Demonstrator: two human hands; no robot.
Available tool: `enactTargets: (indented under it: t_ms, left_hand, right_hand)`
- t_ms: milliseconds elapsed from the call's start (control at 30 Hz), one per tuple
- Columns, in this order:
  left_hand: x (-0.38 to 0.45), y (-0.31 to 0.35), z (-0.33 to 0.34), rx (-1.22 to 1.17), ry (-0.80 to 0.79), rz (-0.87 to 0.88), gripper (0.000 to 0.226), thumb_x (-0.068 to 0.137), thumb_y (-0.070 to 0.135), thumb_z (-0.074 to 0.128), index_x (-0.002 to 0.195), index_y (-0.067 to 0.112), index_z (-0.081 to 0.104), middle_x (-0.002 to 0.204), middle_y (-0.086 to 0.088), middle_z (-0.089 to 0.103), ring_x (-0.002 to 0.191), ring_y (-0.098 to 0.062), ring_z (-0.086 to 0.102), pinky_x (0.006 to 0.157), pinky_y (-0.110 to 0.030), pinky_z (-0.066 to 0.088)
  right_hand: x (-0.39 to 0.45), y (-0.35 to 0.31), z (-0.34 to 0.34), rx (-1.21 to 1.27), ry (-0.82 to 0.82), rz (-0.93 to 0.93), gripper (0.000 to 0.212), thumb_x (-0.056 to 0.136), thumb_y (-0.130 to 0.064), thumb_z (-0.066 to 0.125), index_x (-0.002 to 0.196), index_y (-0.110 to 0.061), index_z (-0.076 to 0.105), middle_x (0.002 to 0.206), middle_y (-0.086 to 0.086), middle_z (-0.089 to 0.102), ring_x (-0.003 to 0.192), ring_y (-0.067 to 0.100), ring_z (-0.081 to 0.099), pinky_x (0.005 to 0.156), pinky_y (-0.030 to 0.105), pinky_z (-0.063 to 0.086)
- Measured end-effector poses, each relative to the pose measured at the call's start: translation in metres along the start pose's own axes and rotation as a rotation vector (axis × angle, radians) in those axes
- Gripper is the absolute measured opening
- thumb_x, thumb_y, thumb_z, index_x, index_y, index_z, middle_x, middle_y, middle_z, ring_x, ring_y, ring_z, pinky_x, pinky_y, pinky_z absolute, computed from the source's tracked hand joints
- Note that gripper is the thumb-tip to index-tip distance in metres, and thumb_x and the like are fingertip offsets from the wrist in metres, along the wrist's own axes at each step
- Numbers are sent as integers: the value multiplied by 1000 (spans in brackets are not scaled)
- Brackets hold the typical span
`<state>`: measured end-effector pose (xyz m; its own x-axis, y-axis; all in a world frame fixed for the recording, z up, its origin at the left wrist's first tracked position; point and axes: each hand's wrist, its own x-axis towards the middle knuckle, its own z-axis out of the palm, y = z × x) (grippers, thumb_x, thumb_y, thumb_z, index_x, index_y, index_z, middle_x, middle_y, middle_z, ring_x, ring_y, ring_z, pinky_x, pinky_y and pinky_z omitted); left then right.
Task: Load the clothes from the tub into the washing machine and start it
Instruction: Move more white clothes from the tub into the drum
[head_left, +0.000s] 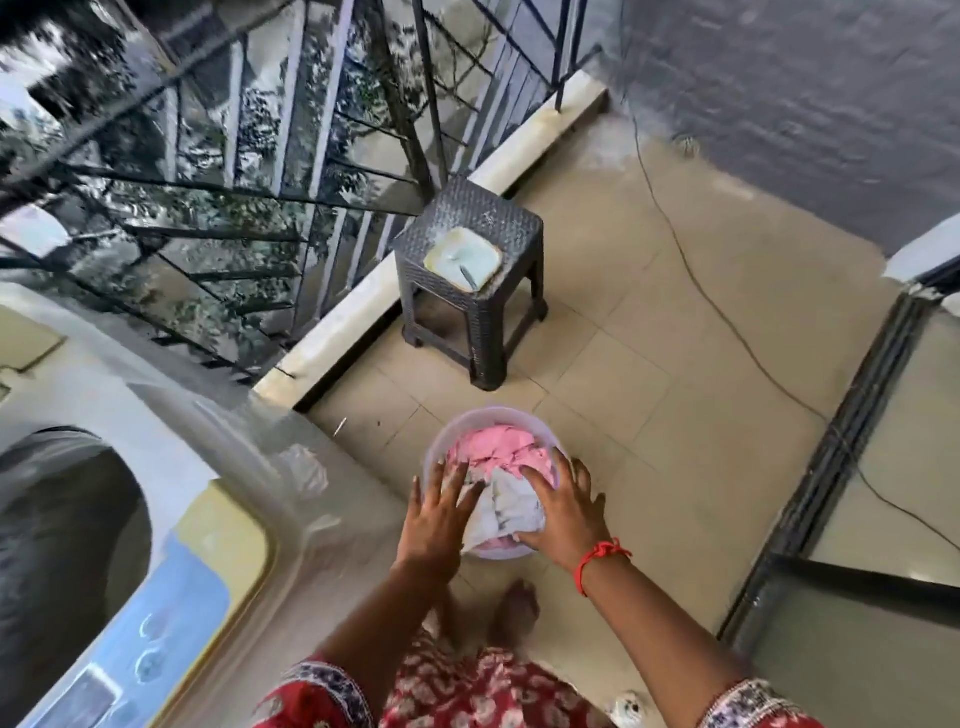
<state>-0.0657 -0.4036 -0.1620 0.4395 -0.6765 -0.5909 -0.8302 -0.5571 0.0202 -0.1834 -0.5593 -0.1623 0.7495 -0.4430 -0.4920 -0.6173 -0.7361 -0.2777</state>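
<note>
A pale lilac tub (470, 422) stands on the tiled floor in front of me, filled with pink cloth (498, 453) and a white garment (511, 506). My left hand (438, 514) rests with fingers spread on the tub's left side, touching the clothes. My right hand (563, 506) lies on the white garment at the right, with its fingers pressed into it and a red thread on the wrist. The top-loading washing machine (156, 519) fills the lower left, its dark drum opening (62, 519) uncovered.
A dark woven plastic stool (470, 270) with a square pale dish on top stands beyond the tub near the balcony railing (260, 156). A thin cable (727, 322) runs across the floor on the right. A sliding door frame (841, 467) lies right.
</note>
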Motion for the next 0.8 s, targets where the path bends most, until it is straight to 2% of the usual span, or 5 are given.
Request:
enactTargets:
  t_ms: [100,200,400,600,800]
  left_hand:
    - [38,-2,21,-11,-11,-6,112,42,47,90,140,26,39,144,-7,49,133,-38,43,93,-61,47]
    - [81,-3,60,-43,-47,-20,121,29,50,91,136,29,37,138,-2,56,125,-37,53,86,-64,46]
    - [159,2,147,-29,-119,-11,112,47,45,90,144,38,33,151,6,40,136,-30,42,87,-73,37]
    - [235,-13,251,-59,-175,-35,95,89,41,58,148,41,-16,150,8,-35,138,-30,-32,99,-78,18]
    - [288,-22,311,-131,-210,-29,111,79,55,64,142,37,-26,157,6,-27,146,-29,-18,105,-58,36]
  right_hand:
    - [21,5,22,29,19,24,89,70,-59,70,145,-44,24,159,1,3,143,33,9,99,57,39]
    - [50,15,58,27,-26,26,89,72,-59,69,146,-45,22,159,2,1,145,35,3,101,60,39]
    - [126,41,166,-72,-123,43,95,70,-59,71,146,-49,13,158,-1,-16,145,33,-8,96,71,34]
    - [190,57,280,-20,-252,88,105,75,-59,67,144,-52,-11,150,-2,-34,138,34,-30,104,71,24]
    - [232,58,353,67,-298,156,102,76,-52,70,149,-43,0,158,0,-19,145,34,-18,99,70,33]
